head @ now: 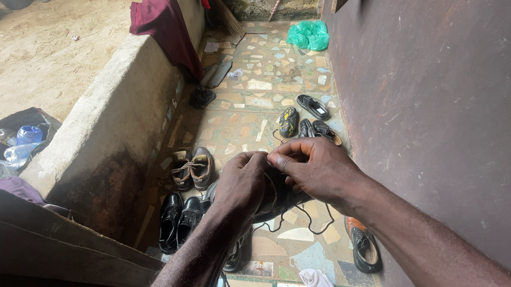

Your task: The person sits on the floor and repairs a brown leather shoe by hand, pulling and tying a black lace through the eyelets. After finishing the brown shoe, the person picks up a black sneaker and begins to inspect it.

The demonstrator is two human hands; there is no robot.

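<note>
Both hands meet above the tiled floor [269, 87]. The left hand [241, 183] is curled around a dark shoe [279, 199] and holds it up, fingers pressed together. The right hand [312, 166] pinches the black lace [315, 221] at the top of this shoe (the loose end hangs down). Below stand black shoes [179, 217], brown boots [192, 166] and a white cloth [317, 284].

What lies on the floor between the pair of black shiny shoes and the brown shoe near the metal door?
In the head view, a loose black lace trails over bare mosaic floor.
</note>
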